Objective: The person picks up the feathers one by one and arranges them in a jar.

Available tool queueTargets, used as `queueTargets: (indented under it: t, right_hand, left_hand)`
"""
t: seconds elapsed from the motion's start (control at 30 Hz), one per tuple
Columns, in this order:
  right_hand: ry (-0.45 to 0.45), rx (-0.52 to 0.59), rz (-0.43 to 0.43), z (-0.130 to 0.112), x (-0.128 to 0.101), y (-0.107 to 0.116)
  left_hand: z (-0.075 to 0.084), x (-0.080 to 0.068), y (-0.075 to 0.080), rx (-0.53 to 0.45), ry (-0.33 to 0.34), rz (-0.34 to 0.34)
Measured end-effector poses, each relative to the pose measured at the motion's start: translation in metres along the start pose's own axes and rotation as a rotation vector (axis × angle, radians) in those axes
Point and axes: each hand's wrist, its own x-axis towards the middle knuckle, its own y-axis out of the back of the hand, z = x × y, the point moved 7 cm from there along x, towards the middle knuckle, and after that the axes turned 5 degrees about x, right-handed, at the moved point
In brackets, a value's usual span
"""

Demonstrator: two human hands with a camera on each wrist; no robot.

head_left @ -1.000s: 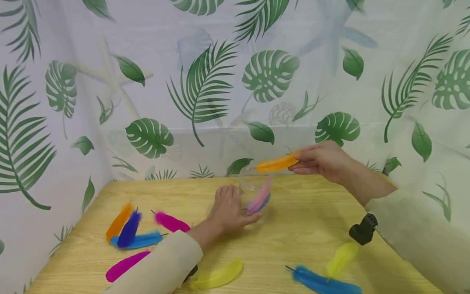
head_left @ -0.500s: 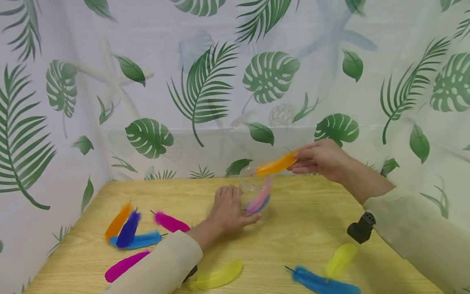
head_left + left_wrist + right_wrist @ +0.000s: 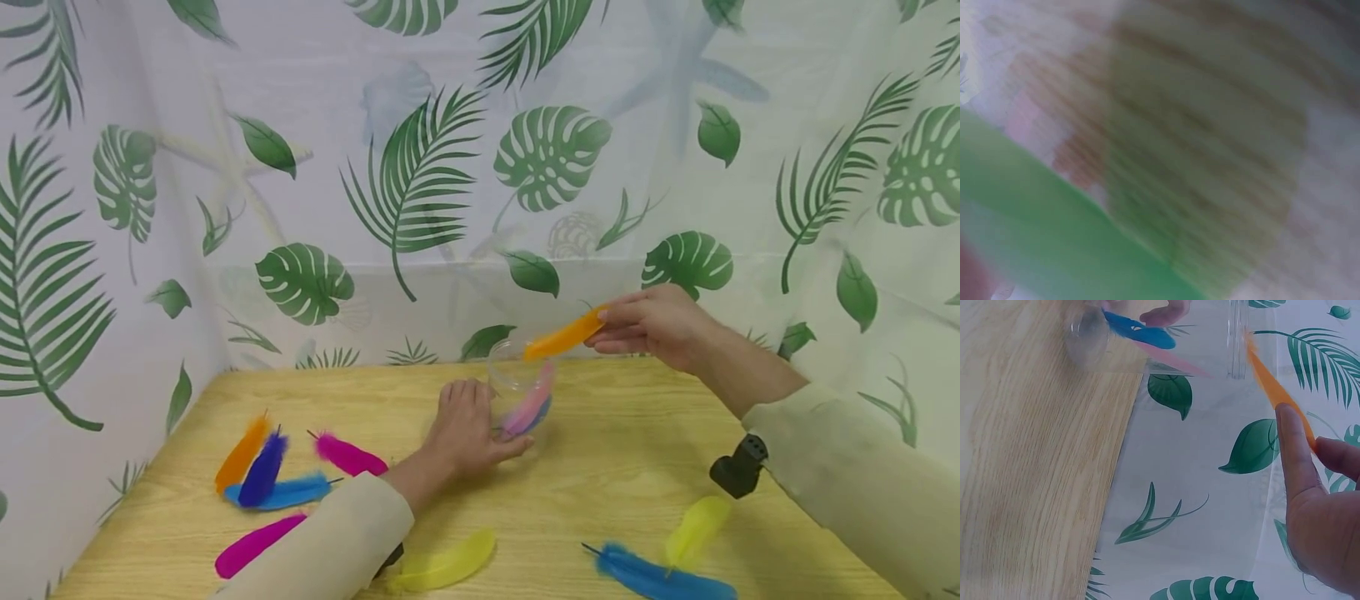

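My left hand (image 3: pixel 467 425) grips the side of a clear jar (image 3: pixel 517 387) standing at the back of the table, thumb in front of it. Inside the jar lean a pink feather (image 3: pixel 531 407) and a blue feather (image 3: pixel 1141 330). My right hand (image 3: pixel 660 327) pinches an orange feather (image 3: pixel 564 337) by one end between thumb and fingers. The feather's free end hangs at the jar's open mouth, tilted down to the left; the right wrist view shows it just outside the rim. The left wrist view is too blurred to make out the grip.
On the wooden table's left lie an orange feather (image 3: pixel 242 454), a dark blue one (image 3: pixel 262 471), a light blue one (image 3: pixel 300 492) and magenta ones (image 3: pixel 352 454). Nearer are yellow feathers (image 3: pixel 450 562) and a blue one (image 3: pixel 663 575). A leaf-print curtain (image 3: pixel 442 308) stands behind.
The orange feather has tipped slightly, its free end a little lower at the jar's mouth. The left hand and the jar have stayed in place.
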Motion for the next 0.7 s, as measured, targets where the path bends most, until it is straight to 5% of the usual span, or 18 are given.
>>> queueTargets:
  t: [0.7]
  right_hand:
    - [0.043,0.008,-0.082,0.0068,-0.0002,-0.0029]
  left_hand:
    - [-0.0013,0.0002,0.0005,-0.022,0.011,-0.015]
